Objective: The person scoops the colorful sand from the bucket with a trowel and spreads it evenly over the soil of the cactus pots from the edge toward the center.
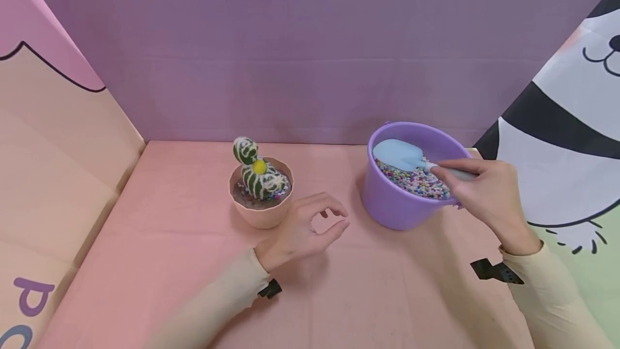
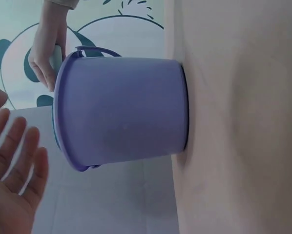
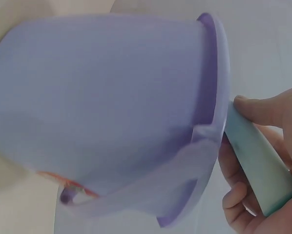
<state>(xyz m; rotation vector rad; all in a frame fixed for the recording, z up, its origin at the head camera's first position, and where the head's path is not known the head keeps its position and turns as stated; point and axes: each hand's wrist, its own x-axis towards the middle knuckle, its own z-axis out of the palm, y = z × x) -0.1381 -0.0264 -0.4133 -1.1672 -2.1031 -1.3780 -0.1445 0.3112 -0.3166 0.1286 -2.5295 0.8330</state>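
Observation:
My right hand (image 1: 489,193) grips the handle of a light blue toy shovel (image 1: 398,155), whose blade lies inside the purple bucket (image 1: 402,211) against its left inner wall. Small multicoloured pebbles (image 1: 418,181) fill part of that bucket. In the right wrist view, thumb and fingers wrap the shovel's handle (image 3: 260,165) beside the bucket rim. My left hand (image 1: 310,225) hovers between bucket and flowerpot, its fingers loosely bent with nothing between them. Just left of it stands a peach flowerpot (image 1: 261,218) holding a striped green cactus (image 1: 256,179) with a yellow flower.
A pink cloth covers the table (image 1: 184,273). Behind it rises a purple backdrop (image 1: 310,58). Printed panels stand at both sides, the right one with a panda (image 1: 576,106). The bucket's own handle (image 3: 151,187) hangs along its side in the right wrist view.

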